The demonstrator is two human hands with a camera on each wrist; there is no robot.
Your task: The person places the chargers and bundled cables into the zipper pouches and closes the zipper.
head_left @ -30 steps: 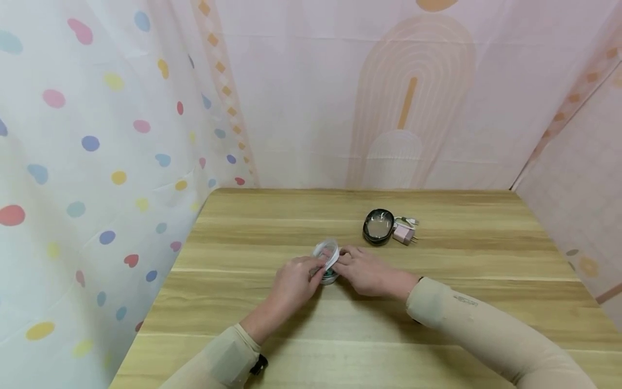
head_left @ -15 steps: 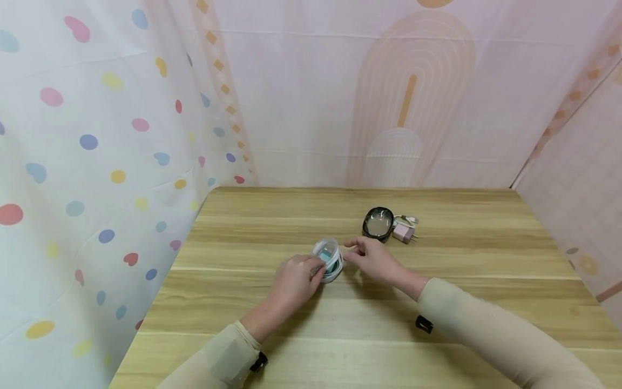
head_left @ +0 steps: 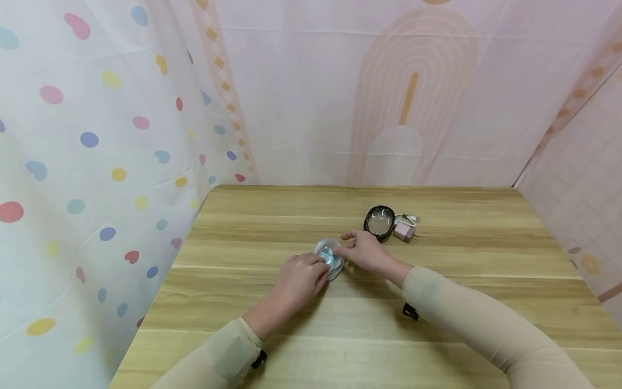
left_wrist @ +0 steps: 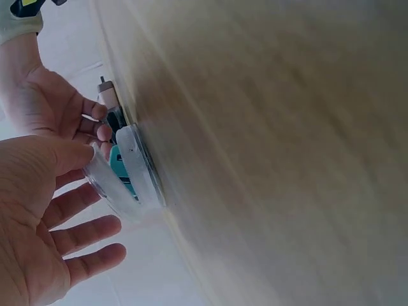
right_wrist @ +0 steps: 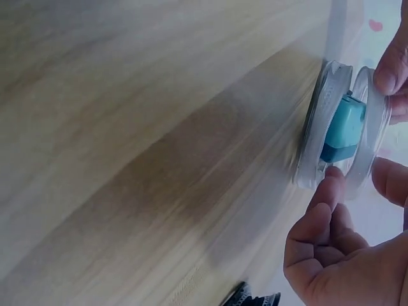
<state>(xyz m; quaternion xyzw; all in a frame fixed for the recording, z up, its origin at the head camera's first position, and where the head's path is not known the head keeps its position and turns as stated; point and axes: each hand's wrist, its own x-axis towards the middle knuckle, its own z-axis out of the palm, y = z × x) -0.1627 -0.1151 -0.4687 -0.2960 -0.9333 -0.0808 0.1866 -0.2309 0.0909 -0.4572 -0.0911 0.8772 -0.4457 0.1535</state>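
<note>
A round clear zip case (head_left: 336, 271) with a whitish rim sits on the wooden table between the hands. Its lid (right_wrist: 368, 137) stands partly raised from the base (right_wrist: 317, 131). Inside shows a teal plug charger (right_wrist: 345, 124). The left hand (head_left: 301, 276) pinches the lid's edge between thumb and index finger, its other fingers spread in the left wrist view. Across from it, the right hand (head_left: 367, 252) has its index fingertip at the gap between lid and base. Its thumb lies close to the lid's outer side, apart from the index finger.
Behind the right hand stands a black-rimmed round case (head_left: 380, 222) with a clear top. A pink plug charger (head_left: 404, 231) and a white cable (head_left: 412, 218) lie beside it. Patterned curtains (head_left: 291, 108) enclose the table's back and sides.
The right hand drew back from the case to the right, then came back to its edge. The left hand stays at the lid, which now shows more of the teal charger.
</note>
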